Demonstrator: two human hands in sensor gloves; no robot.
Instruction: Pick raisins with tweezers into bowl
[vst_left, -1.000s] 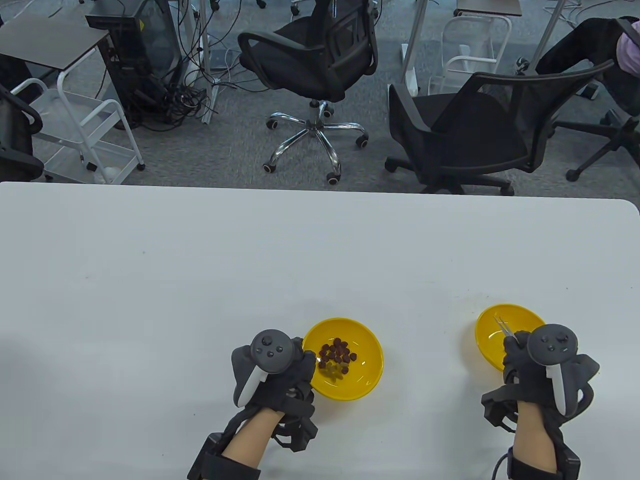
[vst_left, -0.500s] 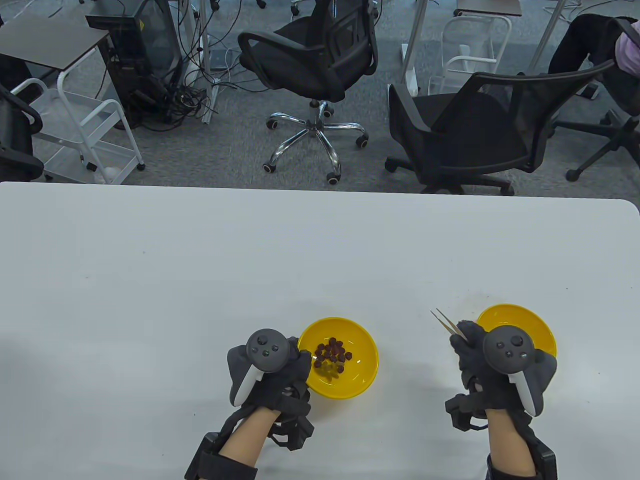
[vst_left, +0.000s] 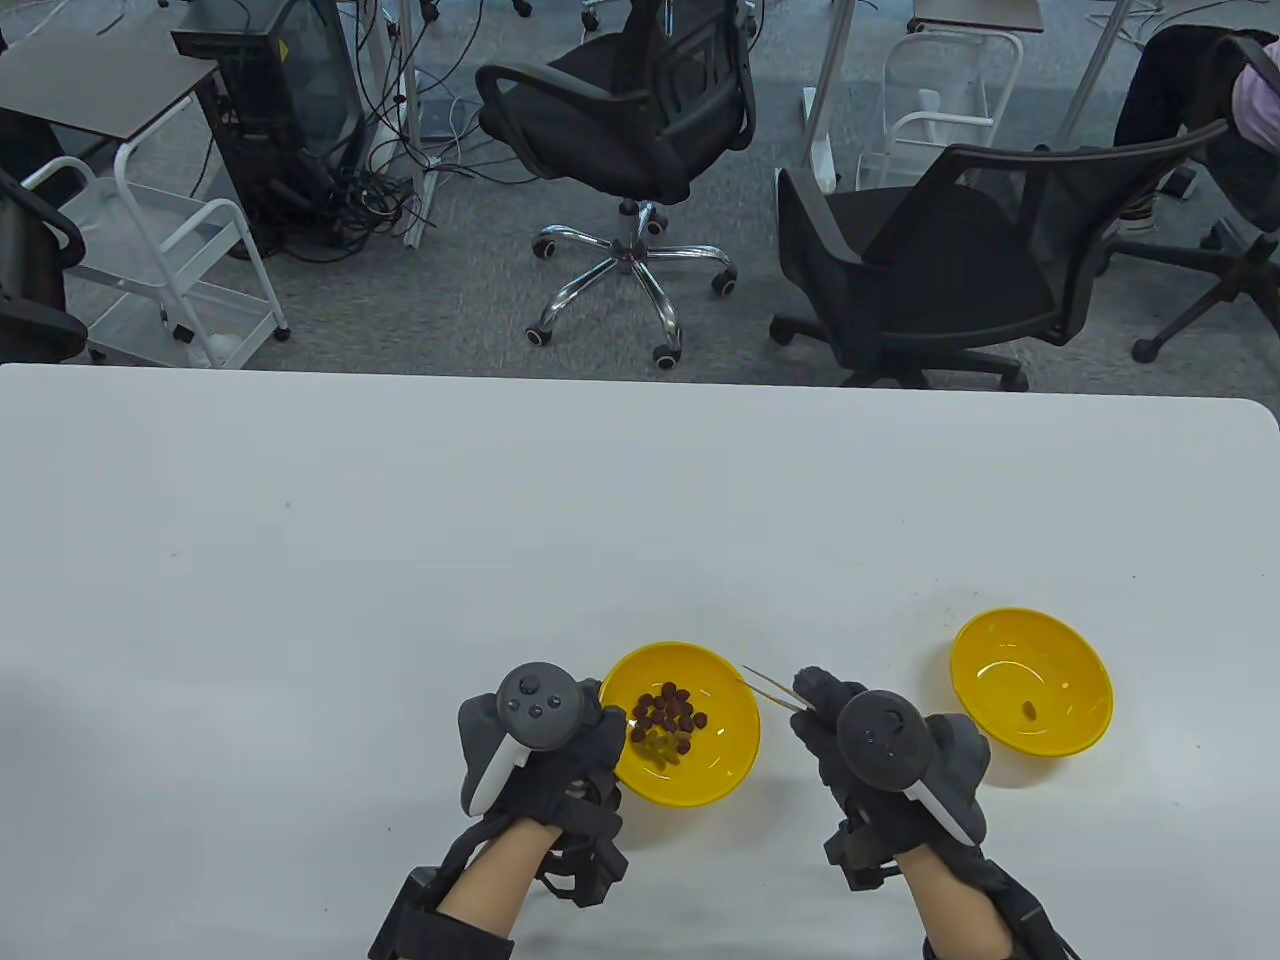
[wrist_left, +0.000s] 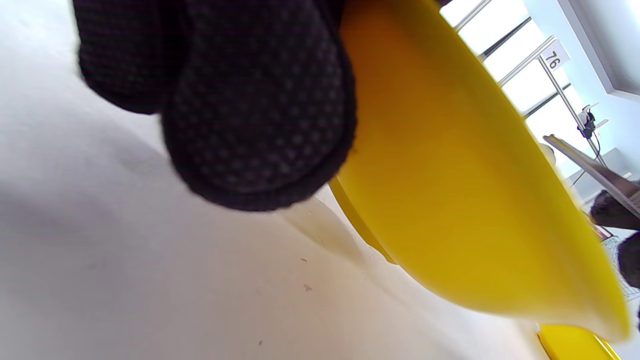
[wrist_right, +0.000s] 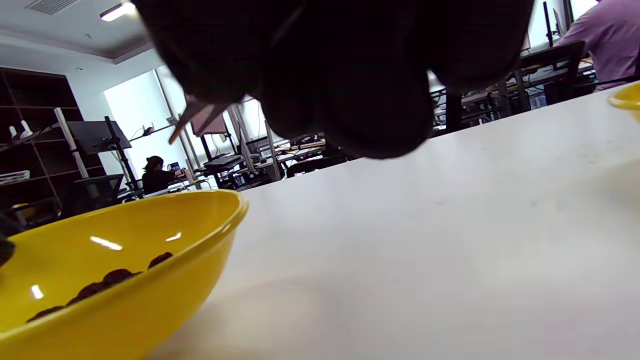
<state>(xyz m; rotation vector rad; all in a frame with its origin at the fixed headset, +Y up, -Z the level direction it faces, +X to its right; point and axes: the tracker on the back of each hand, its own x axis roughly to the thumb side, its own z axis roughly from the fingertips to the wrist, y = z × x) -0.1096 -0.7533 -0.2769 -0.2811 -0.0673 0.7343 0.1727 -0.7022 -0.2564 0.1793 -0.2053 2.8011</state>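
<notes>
A yellow bowl (vst_left: 735, 770) near the table's front edge holds a heap of dark raisins (vst_left: 668, 712). My left hand (vst_left: 590, 730) holds this bowl at its left rim; in the left wrist view a gloved finger (wrist_left: 260, 110) lies against the bowl's outer wall (wrist_left: 450, 200). My right hand (vst_left: 815, 700) grips thin metal tweezers (vst_left: 770, 688), whose tips reach over the bowl's right rim. A second yellow bowl (vst_left: 1075, 660) to the right holds one raisin (vst_left: 1028, 710). The right wrist view shows the tweezers (wrist_right: 192, 117) above the raisin bowl (wrist_right: 150, 280).
The white table (vst_left: 400, 560) stretches far back and to the left. Black office chairs (vst_left: 930, 260) and a white cart (vst_left: 170, 270) stand on the floor beyond its far edge.
My right hand moved left with the tweezers, from over the right bowl to the raisin bowl's right rim. One raisin now shows in the right bowl. My left hand stayed at the raisin bowl.
</notes>
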